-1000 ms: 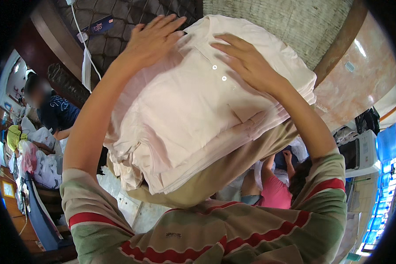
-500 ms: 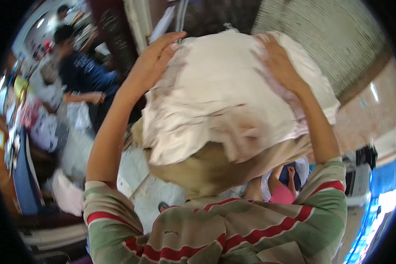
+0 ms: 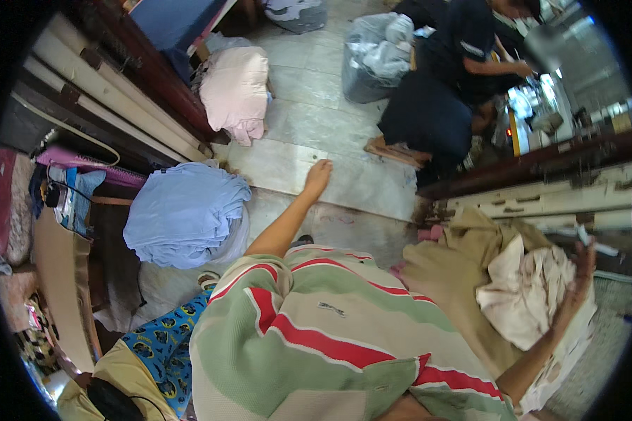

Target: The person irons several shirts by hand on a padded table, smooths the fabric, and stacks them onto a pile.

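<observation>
My left hand (image 3: 319,179) hangs in front of me over the tiled floor, well apart from any cloth; its fingers look loosely bent and nothing shows in them. On the right, my right hand (image 3: 581,270) has its fingers apart and lies along the outer side of a crumpled cream cloth pile (image 3: 527,291). Whether the palm presses on the cloth cannot be made out. Under and beside that pile is a tan-brown cloth (image 3: 449,270), bunched near my body.
A light-blue cloth stack (image 3: 182,214) stands at my left, and a pale-pink one (image 3: 235,91) lies farther ahead. A person in dark clothes (image 3: 435,105) sits ahead right beside a grey plastic bag (image 3: 372,67). Close by at lower left is someone in patterned blue cloth (image 3: 163,358).
Both hands lay on top of the cream cloth pile; the left has let go and swung down ahead. My view has turned, and the pile now sits at my right.
</observation>
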Available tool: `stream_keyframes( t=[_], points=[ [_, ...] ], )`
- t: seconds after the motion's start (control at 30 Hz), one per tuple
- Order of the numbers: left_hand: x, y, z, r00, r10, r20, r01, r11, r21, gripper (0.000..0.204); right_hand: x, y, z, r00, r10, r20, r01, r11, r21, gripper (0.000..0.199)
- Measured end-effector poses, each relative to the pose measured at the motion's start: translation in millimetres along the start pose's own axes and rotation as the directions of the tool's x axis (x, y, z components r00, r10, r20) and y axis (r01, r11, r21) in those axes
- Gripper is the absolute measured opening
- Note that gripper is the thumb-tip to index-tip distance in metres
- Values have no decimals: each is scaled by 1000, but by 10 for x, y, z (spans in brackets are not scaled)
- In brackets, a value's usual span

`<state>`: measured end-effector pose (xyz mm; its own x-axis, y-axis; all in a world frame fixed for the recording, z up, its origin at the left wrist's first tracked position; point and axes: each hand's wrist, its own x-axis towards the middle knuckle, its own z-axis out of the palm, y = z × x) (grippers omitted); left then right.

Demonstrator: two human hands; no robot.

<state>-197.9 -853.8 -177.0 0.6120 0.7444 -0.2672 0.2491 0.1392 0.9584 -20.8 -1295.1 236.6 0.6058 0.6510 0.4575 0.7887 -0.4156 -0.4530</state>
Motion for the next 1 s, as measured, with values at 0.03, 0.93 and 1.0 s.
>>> stream_keyframes(
  t=[0.03, 0.93, 1.0],
  points=[
    [221, -164, -267, 998, -18, -58, 22, 997, 80, 35, 162, -48, 359, 998, 6, 57, -14, 990, 139, 66],
    [4782, -257, -4217, 427, -411, -806, 904, 169, 393, 52, 3374, 2076, 5542, -98, 545, 832, -803, 451, -390, 46],
    [4805, -320, -4345, 519, -466, -716, 848, 176, 500, 61, 3688, 2225, 5766, -98, 507, 856, -786, 488, -380, 45]
  ],
)
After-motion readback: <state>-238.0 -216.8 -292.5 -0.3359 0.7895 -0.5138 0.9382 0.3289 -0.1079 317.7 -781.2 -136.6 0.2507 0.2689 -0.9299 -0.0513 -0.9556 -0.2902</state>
